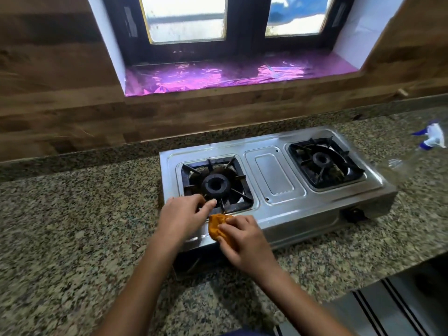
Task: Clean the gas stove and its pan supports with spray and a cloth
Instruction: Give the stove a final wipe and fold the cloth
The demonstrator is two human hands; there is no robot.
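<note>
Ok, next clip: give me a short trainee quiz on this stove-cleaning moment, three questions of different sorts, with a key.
1. True or false: the left pan support and the right pan support both sit in place on the stove.
2. Which hand grips the orange cloth? A) left B) right C) neither
3. Fill in: the spray bottle is on the countertop to the stove's ____ side.

Key: 1 true; 2 B, the right hand; 3 right.
</note>
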